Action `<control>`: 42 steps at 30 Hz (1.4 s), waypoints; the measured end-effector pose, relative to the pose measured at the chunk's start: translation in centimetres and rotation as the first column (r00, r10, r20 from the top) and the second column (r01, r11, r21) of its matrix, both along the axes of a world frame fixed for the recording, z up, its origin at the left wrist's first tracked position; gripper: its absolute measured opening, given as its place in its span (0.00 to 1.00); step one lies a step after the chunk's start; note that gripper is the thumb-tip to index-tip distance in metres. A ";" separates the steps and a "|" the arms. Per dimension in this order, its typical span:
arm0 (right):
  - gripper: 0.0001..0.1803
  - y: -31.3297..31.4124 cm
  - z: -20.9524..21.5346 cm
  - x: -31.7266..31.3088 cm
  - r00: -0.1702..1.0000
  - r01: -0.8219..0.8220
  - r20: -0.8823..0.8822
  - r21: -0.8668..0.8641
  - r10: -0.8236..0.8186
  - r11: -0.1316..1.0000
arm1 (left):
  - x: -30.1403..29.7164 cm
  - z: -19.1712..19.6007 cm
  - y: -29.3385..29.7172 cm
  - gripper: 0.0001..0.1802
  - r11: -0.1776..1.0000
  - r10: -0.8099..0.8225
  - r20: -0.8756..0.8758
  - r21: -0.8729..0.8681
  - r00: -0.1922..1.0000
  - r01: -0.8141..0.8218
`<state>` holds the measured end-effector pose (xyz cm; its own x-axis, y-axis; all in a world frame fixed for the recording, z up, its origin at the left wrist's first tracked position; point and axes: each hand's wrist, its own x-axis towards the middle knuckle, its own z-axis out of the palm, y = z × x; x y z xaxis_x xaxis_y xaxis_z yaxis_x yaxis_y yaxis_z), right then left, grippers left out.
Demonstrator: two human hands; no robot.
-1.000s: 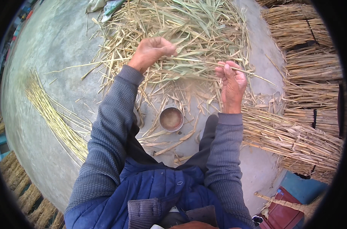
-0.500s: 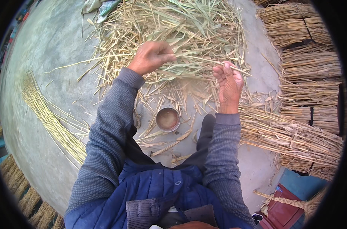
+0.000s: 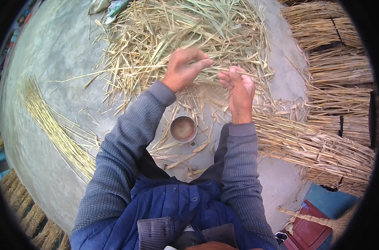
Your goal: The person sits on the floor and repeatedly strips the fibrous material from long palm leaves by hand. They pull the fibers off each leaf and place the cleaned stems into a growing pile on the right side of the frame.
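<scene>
A long thin reed stalk (image 3: pixel 131 68) runs left to right through both my hands, its thin end reaching out over the bare floor at left. My left hand (image 3: pixel 184 68) curls around the stalk, its thumb and forefinger bent toward each other with a small gap showing. Close by on the right, my right hand (image 3: pixel 239 89) pinches the stalk near its thicker end, palm turned up. Beneath them spreads a large heap of stripped leaves and husks (image 3: pixel 198 29). A round metal bowl (image 3: pixel 183 129) stands on the floor between my feet.
A loose bundle of thin peeled stalks (image 3: pixel 60 129) lies at left. At right lies a sheaf of unpeeled reeds (image 3: pixel 310 146), beside tied reed bundles (image 3: pixel 339 71). A hand broom (image 3: pixel 310 217) rests over a dark red object (image 3: pixel 306 233) at lower right. Concrete floor (image 3: pixel 60 50) surrounds the heap.
My left hand has moved right along the stalk, closer to my right hand, and its thumb and forefinger have loosened. My right hand has shifted slightly left.
</scene>
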<state>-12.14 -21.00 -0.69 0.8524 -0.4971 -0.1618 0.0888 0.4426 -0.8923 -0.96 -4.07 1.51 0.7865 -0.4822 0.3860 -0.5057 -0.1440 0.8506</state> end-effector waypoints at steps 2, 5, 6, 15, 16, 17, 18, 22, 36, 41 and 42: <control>0.19 -0.1 -0.2 -0.1 0.998 0.039 -0.040 0.018 -0.038 0.999 | 0.9 1.2 0.9 0.08 0.989 0.030 -0.279 -0.132 0.960 -0.069; 0.19 -1.0 -0.3 -0.5 0.997 0.061 -0.037 0.010 -0.060 0.998 | 3.4 2.2 3.9 0.09 0.966 -0.017 -0.445 -0.237 0.895 -0.100; 0.19 -1.2 -0.3 -0.6 0.999 0.048 -0.023 0.020 -0.048 0.999 | 3.9 2.0 4.7 0.09 0.942 -0.008 -0.429 -0.306 0.903 -0.136; 0.16 -2.9 -0.4 -1.1 0.992 0.129 -0.007 -0.014 -0.129 0.992 | 6.9 3.1 9.5 0.15 0.773 0.135 -0.532 -0.472 0.836 -0.424; 0.16 -3.3 -0.2 -1.2 0.992 0.127 0.006 -0.014 -0.127 0.992 | 7.2 3.1 9.8 0.13 0.805 0.361 -0.388 -0.329 0.848 -0.494; 0.15 -3.5 -0.2 -1.3 0.990 0.141 0.012 -0.017 -0.141 0.990 | 7.4 2.8 9.9 0.13 0.910 0.342 -0.152 -0.195 0.928 -0.367; 0.15 -3.5 -0.2 -1.4 0.993 0.120 0.021 -0.015 -0.119 0.993 | 7.5 2.2 9.6 0.13 0.939 0.343 0.081 -0.022 0.936 -0.342; 0.15 -3.2 -0.2 -1.2 0.994 0.106 0.034 -0.034 -0.104 0.994 | 6.0 -0.8 6.9 0.22 0.954 0.034 0.232 0.284 0.972 -0.101; 0.16 -2.2 -0.5 -0.6 0.997 0.077 0.035 -0.086 -0.075 0.993 | 3.2 -1.4 4.0 0.11 0.839 -0.285 0.308 0.538 0.908 0.081; 0.16 -1.8 -0.5 -0.4 0.996 0.090 0.030 -0.082 -0.088 0.993 | 3.1 -2.7 3.8 0.12 0.797 -0.275 0.444 0.601 0.853 -0.055; 0.16 -1.8 -0.5 -0.4 0.996 0.086 0.026 -0.076 -0.084 0.993 | 3.2 -2.7 4.0 0.12 0.764 -0.282 0.487 0.635 0.827 -0.114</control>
